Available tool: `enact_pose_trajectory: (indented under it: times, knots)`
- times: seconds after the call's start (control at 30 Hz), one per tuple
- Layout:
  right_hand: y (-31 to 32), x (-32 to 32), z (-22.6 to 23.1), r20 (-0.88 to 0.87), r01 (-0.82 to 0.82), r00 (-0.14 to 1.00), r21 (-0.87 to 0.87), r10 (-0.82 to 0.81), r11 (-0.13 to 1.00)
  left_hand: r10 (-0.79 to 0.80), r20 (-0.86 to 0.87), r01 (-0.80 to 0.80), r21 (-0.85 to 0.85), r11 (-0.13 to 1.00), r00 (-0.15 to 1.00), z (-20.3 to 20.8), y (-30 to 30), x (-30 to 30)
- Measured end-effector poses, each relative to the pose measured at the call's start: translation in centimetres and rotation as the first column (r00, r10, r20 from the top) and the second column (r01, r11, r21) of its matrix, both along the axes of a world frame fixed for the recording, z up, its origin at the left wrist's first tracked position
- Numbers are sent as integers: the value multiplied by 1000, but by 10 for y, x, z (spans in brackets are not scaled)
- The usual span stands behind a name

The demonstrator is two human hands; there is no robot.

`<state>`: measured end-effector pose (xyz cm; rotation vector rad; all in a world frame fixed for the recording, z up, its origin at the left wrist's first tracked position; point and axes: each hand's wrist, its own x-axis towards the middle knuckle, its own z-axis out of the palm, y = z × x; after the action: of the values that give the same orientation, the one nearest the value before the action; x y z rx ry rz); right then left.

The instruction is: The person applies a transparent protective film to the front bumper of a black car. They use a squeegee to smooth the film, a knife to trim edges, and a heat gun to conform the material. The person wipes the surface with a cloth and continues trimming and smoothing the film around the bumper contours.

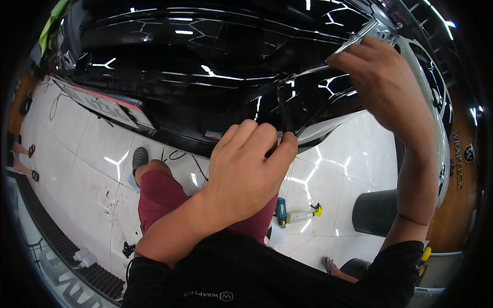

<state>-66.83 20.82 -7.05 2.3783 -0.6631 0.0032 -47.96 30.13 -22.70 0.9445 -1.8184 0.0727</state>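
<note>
Presently, black film stretches over the car, between the left hand, pinching its near edge, and the right hand, gripping its upper-right edge.

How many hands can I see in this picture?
2. The left hand is at the middle, low on the black car; the right hand is higher, toward the upper right. A bystander's feet show at far left, but any other hands are out of view.
</note>
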Motion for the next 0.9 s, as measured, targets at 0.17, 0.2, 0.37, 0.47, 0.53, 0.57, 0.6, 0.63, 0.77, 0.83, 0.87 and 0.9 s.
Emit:
enact_pose_trajectory:
  times: [0.17,0.2,0.37,0.47,0.53,0.57,0.6,0.63,0.77,0.83,0.87,0.9]
  knots:
    - [-13,-8,25,150,-70,987,88,56,994,-108,-241,122,42,992,965,6,-4,-11]
    - [-15,-9,20,149,-65,988,97,50,993,-137,-250,148,25,989,958,2,-6,-15]
    - [-17,0,11,86,-94,992,72,88,993,-133,-206,133,-13,991,969,-2,-10,-19]
    - [-19,3,5,78,-110,992,79,103,991,-138,-207,135,-29,990,968,-4,-12,-19]
    - [-21,2,2,76,-97,993,96,90,991,-145,-198,144,-22,989,969,-5,-12,-19]
    - [-22,2,0,75,-96,993,93,89,991,-153,-198,152,-18,988,968,-5,-12,-19]
    - [-23,1,-2,73,-95,993,90,89,991,-160,-197,161,-13,987,967,-4,-12,-18]
    - [-24,1,-3,72,-94,994,87,88,992,-168,-197,169,-9,986,966,-5,-12,-18]
    - [-26,3,-6,72,-108,992,75,102,991,-169,-192,168,-18,986,967,-5,-14,-18]
    - [-28,2,-8,69,-100,993,84,95,991,-175,-184,175,-12,984,967,-3,-14,-19]
    - [-28,1,-8,58,-98,994,77,94,992,-180,-190,181,-8,983,965,-3,-14,-19]
    - [-29,0,-8,47,-96,995,69,93,993,-184,-196,188,-3,982,963,-3,-14,-20]
